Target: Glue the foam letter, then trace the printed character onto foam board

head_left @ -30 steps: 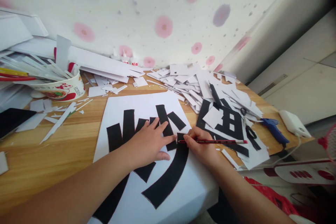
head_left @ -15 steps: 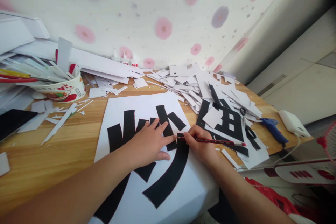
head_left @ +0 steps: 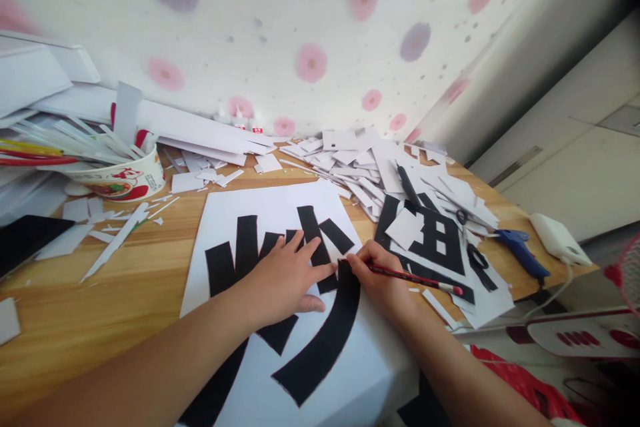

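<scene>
A white sheet [head_left: 235,203] with large black cut-out strokes lies on the wooden table [head_left: 100,293] in front of me. My left hand [head_left: 285,277] presses flat on the black strokes, fingers spread. My right hand [head_left: 383,280] grips a red pencil [head_left: 415,277], its tip at the top of the long curved black stroke [head_left: 325,337], beside my left fingertips. The pencil's back end points right.
A second black-and-white cut-out [head_left: 435,243] lies to the right, under a heap of white paper scraps [head_left: 365,160]. Scissors [head_left: 475,247], a blue glue gun [head_left: 520,250] and a white charger [head_left: 557,237] sit near the right edge. A paper bowl [head_left: 120,180] with strips stands at left, a dark tablet [head_left: 25,237] beyond it.
The pencil has tilted, its back end dropping lower to the right, and my right hand has shifted slightly along the stroke's top. My left hand stays pressed in place.
</scene>
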Demonstrator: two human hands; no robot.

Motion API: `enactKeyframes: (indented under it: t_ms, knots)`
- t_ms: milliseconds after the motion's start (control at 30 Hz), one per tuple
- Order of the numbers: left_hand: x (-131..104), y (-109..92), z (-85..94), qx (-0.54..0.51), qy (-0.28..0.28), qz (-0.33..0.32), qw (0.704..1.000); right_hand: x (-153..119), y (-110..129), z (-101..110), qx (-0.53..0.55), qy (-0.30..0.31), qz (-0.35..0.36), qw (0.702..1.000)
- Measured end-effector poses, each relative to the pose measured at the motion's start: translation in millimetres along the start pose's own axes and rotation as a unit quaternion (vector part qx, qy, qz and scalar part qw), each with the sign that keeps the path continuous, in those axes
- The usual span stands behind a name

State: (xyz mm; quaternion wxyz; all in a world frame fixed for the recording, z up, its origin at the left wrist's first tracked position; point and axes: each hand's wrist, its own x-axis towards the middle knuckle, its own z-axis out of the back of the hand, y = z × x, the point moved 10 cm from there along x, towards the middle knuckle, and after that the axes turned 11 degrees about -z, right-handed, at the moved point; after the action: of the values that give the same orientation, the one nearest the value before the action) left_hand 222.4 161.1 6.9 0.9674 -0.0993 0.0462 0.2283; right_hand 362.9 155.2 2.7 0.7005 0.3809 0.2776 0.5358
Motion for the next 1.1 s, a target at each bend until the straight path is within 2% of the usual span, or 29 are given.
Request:
enactKeyframes:
  t_ms: [167,367,600,700,767,933,1100]
  knots:
    - [-0.7,-1.5,3.1,-0.011,-0.005,0.0,1.0,0.9,-1.0,0.3,0.004,-0.001,-0.012,1.0]
    - [-5.5,-4.6,5.1,0.003,-0.041,-0.004,0.999,3.7,-13.1,-0.2,0.166,0.022,-0.053,0.984]
    - [-5.9,-8.0,4.8,0.004,-0.05,-0.013,0.999,9.9,-13.2,3.5,0.215,0.021,-0.081,0.973]
    - [-4.2,-4.8,4.9,0.013,-0.048,-0.002,0.999,17.9,-8.4,-1.0,0.261,0.064,-0.078,0.96]
    - [-2.3,-3.1,2.9,0.012,-0.04,-0.004,0.999,23.9,-9.8,1.7,0.246,0.052,-0.075,0.965]
    - [0.0,-0.4,0.8,0.009,-0.032,-0.002,0.999,26.5,-11.0,14.0,0.148,-0.028,-0.038,0.988]
    - [1.5,-0.2,1.1,0.011,-0.033,0.001,0.999,23.3,-1.4,9.6,0.107,-0.01,-0.003,0.994]
